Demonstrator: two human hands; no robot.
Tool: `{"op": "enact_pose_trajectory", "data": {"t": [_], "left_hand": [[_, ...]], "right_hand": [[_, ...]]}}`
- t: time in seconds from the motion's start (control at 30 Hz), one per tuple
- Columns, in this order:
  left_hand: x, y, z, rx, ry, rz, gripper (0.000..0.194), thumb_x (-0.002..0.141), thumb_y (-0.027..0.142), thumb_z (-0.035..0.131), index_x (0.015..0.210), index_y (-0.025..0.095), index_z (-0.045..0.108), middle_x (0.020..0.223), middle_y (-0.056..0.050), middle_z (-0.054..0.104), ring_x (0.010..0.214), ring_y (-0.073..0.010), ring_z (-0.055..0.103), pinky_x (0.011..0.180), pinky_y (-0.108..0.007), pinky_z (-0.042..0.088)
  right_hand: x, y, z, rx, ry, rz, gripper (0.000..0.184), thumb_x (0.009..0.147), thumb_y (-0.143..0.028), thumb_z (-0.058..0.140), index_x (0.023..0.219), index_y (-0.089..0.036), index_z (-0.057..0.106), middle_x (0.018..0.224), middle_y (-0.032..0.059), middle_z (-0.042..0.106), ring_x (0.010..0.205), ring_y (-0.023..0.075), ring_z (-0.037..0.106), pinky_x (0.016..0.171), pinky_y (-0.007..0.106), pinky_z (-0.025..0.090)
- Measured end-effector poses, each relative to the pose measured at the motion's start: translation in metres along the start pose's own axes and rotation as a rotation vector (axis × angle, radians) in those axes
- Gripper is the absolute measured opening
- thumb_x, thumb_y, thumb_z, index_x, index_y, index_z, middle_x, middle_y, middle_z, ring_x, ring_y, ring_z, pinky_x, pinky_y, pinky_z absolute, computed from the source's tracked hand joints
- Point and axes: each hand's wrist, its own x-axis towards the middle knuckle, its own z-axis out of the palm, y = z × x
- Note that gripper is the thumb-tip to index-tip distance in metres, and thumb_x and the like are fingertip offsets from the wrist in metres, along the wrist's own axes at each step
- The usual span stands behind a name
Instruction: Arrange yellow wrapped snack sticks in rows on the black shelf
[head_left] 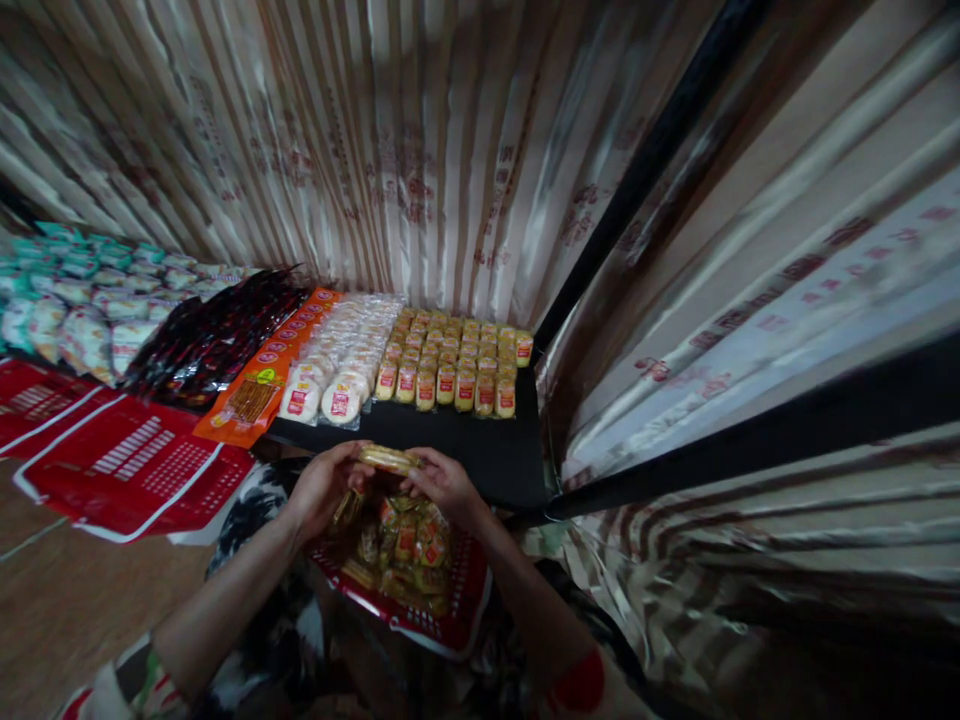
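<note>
Between my left hand (pixel 332 487) and my right hand (pixel 448 484) is a small stack of wrapped snack packets (pixel 390 459), its ends pinched by the fingers of both. Directly below sits a red plastic basket (pixel 474 600) on my lap, filled with more yellow-wrapped snack packets (pixel 412 545). Ahead, rows of similar yellow packets (pixel 445 384) stand on a black table (pixel 487 450). To their left lie round white packaged cakes (pixel 340 400) in clear wrappers. The inner fingers of both hands are partly hidden by the packets.
An orange snack bag (pixel 262 385) and dark shiny packages (pixel 217 330) lie farther left, then white and green bags (pixel 90 290). Red baskets (pixel 142 460) stand at the left. Pleated printed sheeting (pixel 420 150) and black poles (pixel 645 180) enclose the table.
</note>
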Motion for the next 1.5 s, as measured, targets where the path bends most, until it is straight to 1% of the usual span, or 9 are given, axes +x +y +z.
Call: {"op": "enact_pose_trajectory", "data": {"t": [0.13,0.27,0.4,0.57,0.8,0.93,1.13,1.37,1.5], "left_hand": [[0.002,0.007,0.003,0.024,-0.095,0.033,0.019,0.071,0.016,0.056,0.086,0.01,0.064,0.074,-0.006,0.065,0.059,-0.0093,0.058,0.051,-0.017,0.042],[0.006,0.005,0.008,0.089,-0.098,0.046,0.025,0.064,0.014,0.064,0.089,0.009,0.063,0.068,-0.005,0.064,0.055,-0.0076,0.055,0.047,-0.016,0.038],[0.009,0.002,0.011,0.195,-0.129,0.106,0.036,0.062,0.027,0.071,0.093,0.011,0.061,0.069,-0.003,0.062,0.05,-0.0056,0.052,0.043,-0.015,0.032],[0.006,-0.001,0.015,0.307,-0.172,0.158,0.057,0.057,0.037,0.074,0.106,0.016,0.056,0.071,0.002,0.06,0.05,-0.0069,0.055,0.047,-0.017,0.037],[0.006,-0.013,0.037,0.444,-0.269,0.092,0.054,0.055,0.046,0.071,0.094,0.016,0.05,0.057,0.005,0.057,0.048,-0.01,0.057,0.04,-0.015,0.028],[0.013,-0.024,0.058,0.383,-0.246,0.143,0.052,0.055,0.045,0.071,0.089,0.016,0.046,0.056,0.004,0.058,0.045,-0.0076,0.053,0.041,-0.015,0.029],[0.03,-0.03,0.091,0.387,-0.264,0.253,0.045,0.057,0.042,0.069,0.085,0.017,0.045,0.059,0.004,0.057,0.053,-0.0101,0.055,0.048,-0.018,0.037],[0.055,-0.008,0.117,0.644,-0.287,0.444,0.049,0.06,0.042,0.067,0.1,0.014,0.058,0.09,-0.004,0.062,0.07,-0.0111,0.055,0.064,-0.023,0.043],[0.061,0.003,0.137,0.674,-0.391,0.463,0.049,0.061,0.041,0.067,0.099,0.013,0.06,0.087,-0.004,0.062,0.065,-0.0106,0.054,0.062,-0.024,0.043]], "right_hand": [[0.0,-0.004,-0.001,0.055,0.035,0.041,0.04,0.074,-0.047,0.058,0.098,-0.015,0.053,0.065,0.0007,0.065,0.055,0.0103,0.059,0.055,0.023,0.045],[-0.002,-0.008,-0.004,0.098,0.074,0.069,0.043,0.074,-0.051,0.057,0.097,-0.014,0.053,0.065,0.0015,0.065,0.055,0.0106,0.059,0.055,0.023,0.045],[-0.004,-0.013,-0.007,0.119,0.119,0.055,0.045,0.073,-0.052,0.058,0.096,-0.014,0.055,0.066,0.0026,0.065,0.057,0.0117,0.06,0.055,0.023,0.045],[-0.003,-0.02,-0.015,0.079,0.192,-0.006,0.042,0.072,-0.055,0.058,0.086,-0.015,0.056,0.062,0.0007,0.062,0.053,0.011,0.059,0.048,0.021,0.043],[0.001,-0.025,-0.028,0.02,0.391,-0.09,0.039,0.075,-0.052,0.054,0.089,-0.016,0.058,0.059,-0.001,0.06,0.049,0.0095,0.055,0.042,0.019,0.037],[-0.001,-0.027,-0.033,0.057,0.437,-0.167,0.034,0.073,-0.042,0.061,0.097,-0.019,0.057,0.073,0.0001,0.063,0.061,0.0109,0.059,0.05,0.02,0.042],[0.0,-0.022,-0.037,0.068,0.503,-0.274,0.032,0.072,-0.036,0.064,0.1,-0.02,0.057,0.097,0.0038,0.066,0.09,0.016,0.062,0.082,0.028,0.047],[-0.003,-0.018,-0.055,-0.045,0.67,-0.321,0.04,0.08,-0.04,0.054,0.114,-0.017,0.055,0.109,0.0077,0.063,0.096,0.0191,0.06,0.086,0.031,0.047],[-0.001,-0.013,-0.066,-0.137,0.727,-0.347,0.043,0.082,-0.04,0.052,0.118,-0.018,0.055,0.117,0.0083,0.059,0.104,0.0205,0.057,0.09,0.034,0.046]]}}
